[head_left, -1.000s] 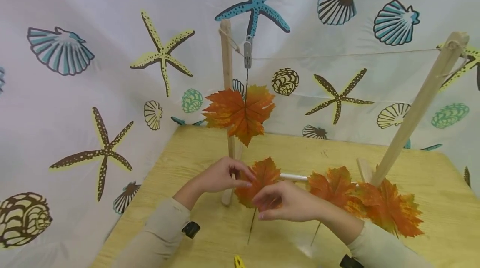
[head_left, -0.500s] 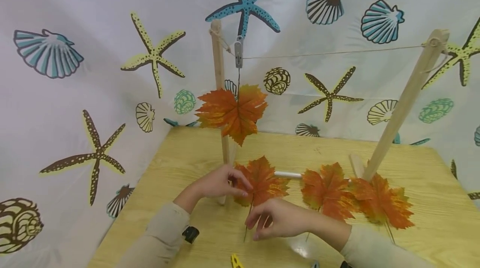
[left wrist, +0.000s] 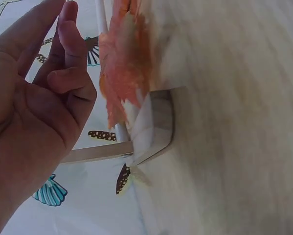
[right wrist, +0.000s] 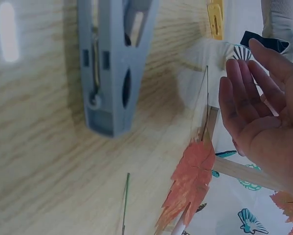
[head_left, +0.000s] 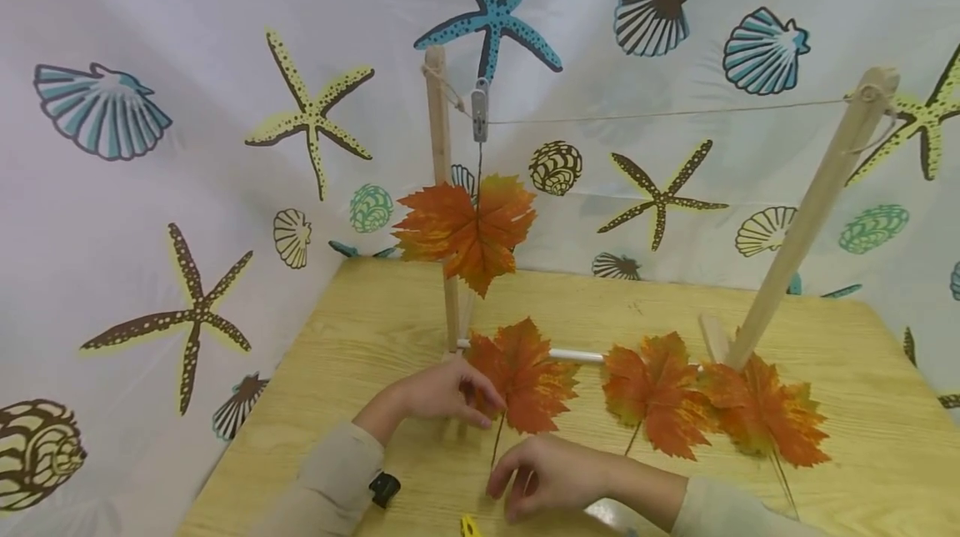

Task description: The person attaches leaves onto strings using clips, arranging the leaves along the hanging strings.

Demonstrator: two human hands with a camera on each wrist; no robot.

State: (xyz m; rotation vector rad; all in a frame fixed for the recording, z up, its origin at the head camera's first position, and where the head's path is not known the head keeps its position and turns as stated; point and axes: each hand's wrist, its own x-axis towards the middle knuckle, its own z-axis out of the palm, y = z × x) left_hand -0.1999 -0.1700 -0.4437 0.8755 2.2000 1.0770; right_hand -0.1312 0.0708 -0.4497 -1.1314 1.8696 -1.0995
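My left hand rests at the near-left lobe of the orange maple leaf, fingers loosely bent and touching its edge. The leaf lies flat mid-table, its thin stem running toward the near edge. My right hand hovers just past the stem's tip, fingers relaxed and empty.

Orange leaves, grey clothespin, yellow peg, pale wood-grain table, starfish-and-shell curtain
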